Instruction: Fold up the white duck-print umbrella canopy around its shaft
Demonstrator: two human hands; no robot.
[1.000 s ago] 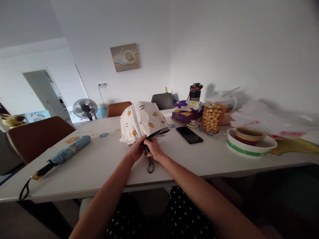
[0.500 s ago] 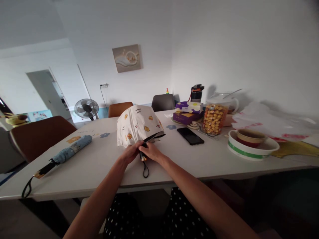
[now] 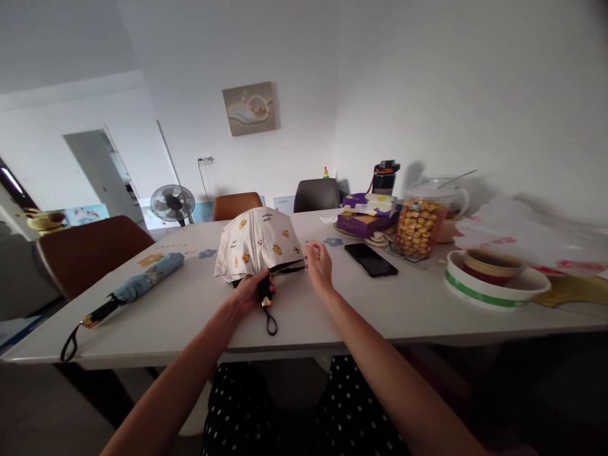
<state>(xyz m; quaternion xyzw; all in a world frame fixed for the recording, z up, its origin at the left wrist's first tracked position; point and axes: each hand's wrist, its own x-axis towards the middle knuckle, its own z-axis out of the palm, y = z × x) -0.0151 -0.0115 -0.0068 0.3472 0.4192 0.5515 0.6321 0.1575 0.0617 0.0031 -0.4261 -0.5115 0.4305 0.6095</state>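
Observation:
A white folding umbrella (image 3: 259, 241) with small printed figures lies half collapsed on the white table (image 3: 190, 304). My left hand (image 3: 251, 291) grips its dark handle near the table's front edge, and a black wrist loop hangs below the handle. My right hand (image 3: 320, 266) hovers open just right of the canopy's edge, fingers spread, holding nothing.
A folded blue umbrella (image 3: 142, 284) lies at the left. A black phone (image 3: 371, 259), a purple box (image 3: 363, 221), a snack jar (image 3: 419, 228), a black bottle (image 3: 384, 178) and a green-striped bowl (image 3: 494, 285) stand at the right. Chairs (image 3: 92, 250) line the far side, with a fan (image 3: 172, 204) behind them.
My right hand has let go of the handle and moved up and right, beside the canopy. The left hand keeps hold of the handle. The umbrella has sunk lower onto the table.

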